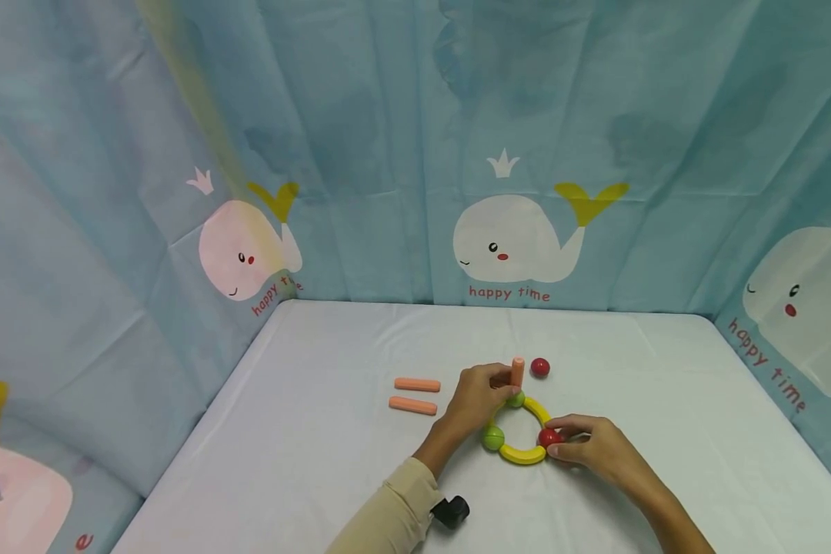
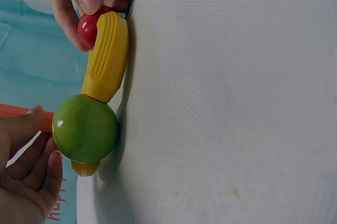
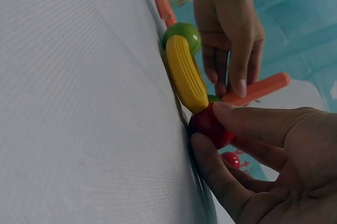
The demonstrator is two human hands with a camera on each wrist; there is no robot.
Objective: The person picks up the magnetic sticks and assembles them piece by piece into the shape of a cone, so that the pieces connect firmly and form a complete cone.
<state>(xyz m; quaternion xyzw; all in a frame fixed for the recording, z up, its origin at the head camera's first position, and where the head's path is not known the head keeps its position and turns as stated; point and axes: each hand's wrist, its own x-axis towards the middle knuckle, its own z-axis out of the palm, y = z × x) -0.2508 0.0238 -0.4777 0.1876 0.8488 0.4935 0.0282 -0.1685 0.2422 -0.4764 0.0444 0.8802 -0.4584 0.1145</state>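
Note:
A ring of curved yellow sticks [image 1: 523,455] joined by balls lies on the white table. My left hand [image 1: 476,398] pinches an orange stick [image 1: 517,371], which stands upright on the far green ball [image 1: 516,399] of the ring. On the ring's right side, the thumb and fingers of my right hand [image 1: 599,445] pinch a red ball [image 1: 548,438]. Another green ball [image 1: 493,438] joins the sticks at the near left. In the right wrist view the orange stick [image 3: 263,88] rises from behind the red ball, with the left fingers around its lower end.
Two loose orange sticks [image 1: 418,384] lie side by side to the left of the ring. A loose red ball [image 1: 540,367] sits just beyond it. Blue curtains [image 1: 388,154] with whale prints stand behind and beside the table [image 1: 305,431].

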